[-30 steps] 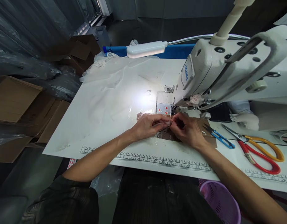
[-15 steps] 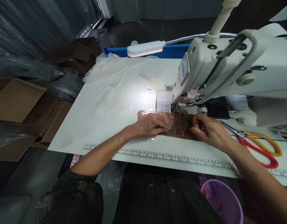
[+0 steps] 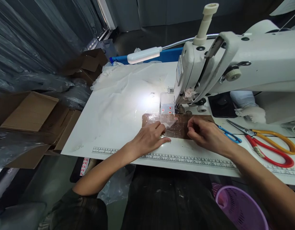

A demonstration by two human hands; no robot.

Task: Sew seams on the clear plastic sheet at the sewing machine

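Observation:
My left hand (image 3: 149, 136) rests on the left part of a glossy brown plate (image 3: 182, 132), thumb apart from the bent fingers. Its fingertips touch a sheer whitish piece of fabric (image 3: 170, 125) lying on that plate. My right hand (image 3: 205, 132) is closed, thumb against curled fingers, over the plate's right part; anything inside its pinch is too small to make out. Just beyond the plate is the sewing machine's needle area (image 3: 177, 108), beside a metal plate with red marks (image 3: 166, 109). Blue-handled snips (image 3: 230, 135) lie partly hidden behind my right hand.
Large scissors (image 3: 264, 140) with red and orange handles lie at the right. The white sewing machine (image 3: 209, 64) overhangs the table, its lamp (image 3: 144, 55) lit. A printed ruler (image 3: 161, 158) runs along the front edge. Cardboard boxes (image 3: 29, 110) stand left; a purple basket (image 3: 240, 204) is below.
My left hand has loosened its pinch on the fabric and drawn back a little, thumb spreading. My right hand has shifted slightly left, still closed. The blue snips have come into view.

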